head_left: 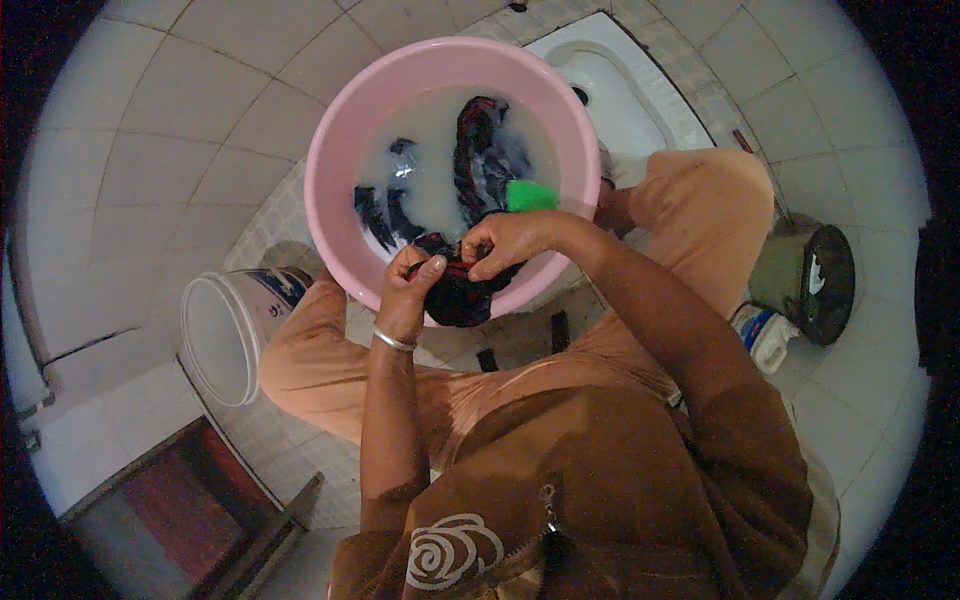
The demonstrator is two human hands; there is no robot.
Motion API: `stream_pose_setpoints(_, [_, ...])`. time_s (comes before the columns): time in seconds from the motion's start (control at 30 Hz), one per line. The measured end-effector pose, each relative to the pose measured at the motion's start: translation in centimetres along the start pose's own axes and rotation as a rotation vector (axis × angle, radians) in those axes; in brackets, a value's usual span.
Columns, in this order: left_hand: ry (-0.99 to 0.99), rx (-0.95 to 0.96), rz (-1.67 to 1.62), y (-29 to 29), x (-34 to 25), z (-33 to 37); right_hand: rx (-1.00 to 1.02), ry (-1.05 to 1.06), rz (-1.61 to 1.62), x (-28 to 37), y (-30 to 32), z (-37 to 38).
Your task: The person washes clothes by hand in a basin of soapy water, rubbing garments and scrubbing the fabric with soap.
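A large pink basin (330,190) stands in front of me, holding cloudy water and dark wet clothes (480,150). At its near rim, a dark garment (460,298) with a red edge is pinched between my two hands. My left hand (408,290), with a bangle at the wrist, grips the red edge between thumb and fingers. Close beside it, my right hand (510,240) grips the same edge from the other side. Part of the garment hangs below my fingers over the rim. A bright green piece (530,196), its kind unclear, rests in the basin beyond my right hand.
A white bucket (222,340) stands by my left knee. To the right are a dark bin-like container (828,285) and a white and blue bottle (768,340). A white squat toilet (625,95) lies behind the basin. Tiled walls enclose the space; a doorway (190,500) shows lower left.
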State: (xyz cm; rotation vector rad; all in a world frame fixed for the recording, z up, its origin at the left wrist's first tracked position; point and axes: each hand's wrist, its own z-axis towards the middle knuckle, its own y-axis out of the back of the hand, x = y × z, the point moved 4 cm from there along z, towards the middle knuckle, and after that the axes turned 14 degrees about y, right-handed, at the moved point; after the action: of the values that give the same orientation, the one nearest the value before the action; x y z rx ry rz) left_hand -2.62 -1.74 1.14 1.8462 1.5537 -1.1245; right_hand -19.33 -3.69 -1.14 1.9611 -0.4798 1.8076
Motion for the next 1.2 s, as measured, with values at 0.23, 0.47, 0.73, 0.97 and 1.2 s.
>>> stream_pose_setpoints(0.23, [-0.097,-0.152,0.301,0.0,-0.3,-0.2,-0.246,0.134,-0.220,1.2,-0.4,0.7])
stream_pose_setpoints(0.47, [-0.062,-0.309,0.251,-0.6,-1.0,-0.6,-0.559,0.118,-0.416,-1.2,1.2,0.0])
stream_pose_setpoints(0.73, [0.069,-0.013,-0.587,-1.0,1.9,-1.1,-0.572,-0.108,0.867,-3.7,-2.7,1.2])
stream_pose_setpoints(0.97, [0.188,-0.149,-0.076,-1.8,1.8,-0.7,-0.835,0.051,0.096,-2.6,-0.7,3.0])
stream_pose_setpoints(1.2, [-0.073,-0.480,-0.090,-1.3,1.4,-0.5,-0.823,0.106,0.484,0.7,-0.5,1.9])
